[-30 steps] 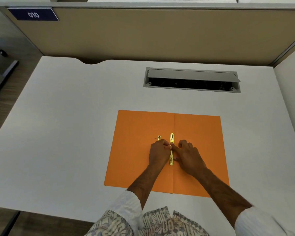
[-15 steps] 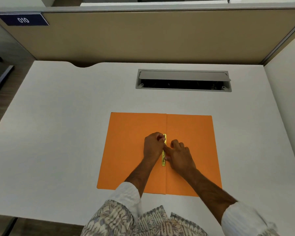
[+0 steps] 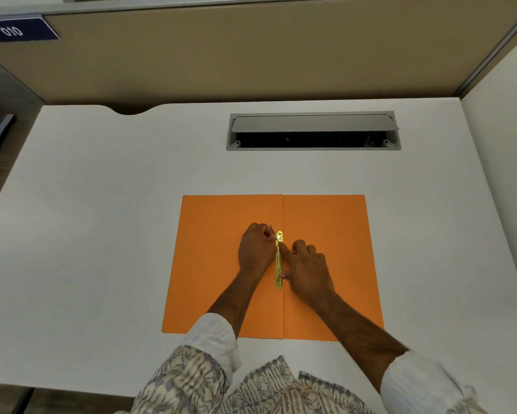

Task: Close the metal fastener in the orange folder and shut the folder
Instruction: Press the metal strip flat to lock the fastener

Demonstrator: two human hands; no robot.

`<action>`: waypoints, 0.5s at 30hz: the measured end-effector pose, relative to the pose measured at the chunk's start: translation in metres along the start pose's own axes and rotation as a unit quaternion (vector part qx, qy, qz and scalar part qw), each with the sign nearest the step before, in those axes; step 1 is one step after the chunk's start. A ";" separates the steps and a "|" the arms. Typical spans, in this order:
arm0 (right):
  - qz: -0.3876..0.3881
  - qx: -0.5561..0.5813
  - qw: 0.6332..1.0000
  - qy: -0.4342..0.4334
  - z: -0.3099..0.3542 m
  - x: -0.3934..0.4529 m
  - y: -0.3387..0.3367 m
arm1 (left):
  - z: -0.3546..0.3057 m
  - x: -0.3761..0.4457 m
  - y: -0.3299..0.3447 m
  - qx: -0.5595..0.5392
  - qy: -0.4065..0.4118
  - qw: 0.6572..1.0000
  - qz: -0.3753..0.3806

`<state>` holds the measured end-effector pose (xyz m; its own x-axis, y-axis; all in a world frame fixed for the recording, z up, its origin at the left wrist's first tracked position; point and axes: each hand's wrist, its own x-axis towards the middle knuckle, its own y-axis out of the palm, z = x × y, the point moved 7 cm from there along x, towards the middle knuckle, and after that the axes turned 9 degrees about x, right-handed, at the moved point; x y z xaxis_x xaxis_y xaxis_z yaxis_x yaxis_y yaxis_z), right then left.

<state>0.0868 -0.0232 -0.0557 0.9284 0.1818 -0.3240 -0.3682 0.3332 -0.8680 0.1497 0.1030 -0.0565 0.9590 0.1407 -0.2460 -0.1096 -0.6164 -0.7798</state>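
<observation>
Brass-coloured and narrow, the flat metal fastener bar (image 3: 278, 261) lies along the centre fold of the open orange card folder (image 3: 326, 228), its long axis running near to far. It sits roughly midway down the fold, just on the left side of the crease. The folder is spread flat on the white surface (image 3: 101, 204), both leaves down, so closing it is not yet begun.

At the far end of the bar the left hand (image 3: 255, 249) comes in from the left, its fingers (image 3: 270, 236) curled and pinched at the end piece; a thin dark prong tip shows just above the knuckles, but what exactly is gripped between them I cannot tell. From the right side comes the right hand (image 3: 308, 270), its forefinger laid across the bar near the far end and its thumb touching the bar near its near end, pressing rather than gripping.

Both hands touch the bar, the left nearer the far end where the work is. My judgement is that the next move turns on that near-to-far axis: the prong must be folded flat along the bar and slid under its keeper, and then the left leaf swung over to the right.

Beyond the folder, a grey cable tray (image 3: 314, 131) with its lid open is set into the surface, well apart.
</observation>
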 end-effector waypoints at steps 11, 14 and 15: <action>0.012 -0.023 1.000 -0.010 0.000 0.003 0.001 | -0.011 0.009 0.006 0.041 0.068 0.996 0.028; 0.010 -0.025 1.000 -0.010 0.001 0.002 -0.001 | -0.014 0.012 0.006 0.065 0.091 0.993 0.036; 0.010 -0.025 1.000 -0.010 0.001 0.002 -0.001 | -0.015 0.013 0.007 0.075 0.102 0.991 0.041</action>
<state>0.0890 -0.0222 -0.0553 0.9198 0.2063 -0.3339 -0.3828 0.2835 -0.8793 0.1654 0.0891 -0.0564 0.9766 -0.0737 -0.2022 -0.2118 -0.4956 -0.8423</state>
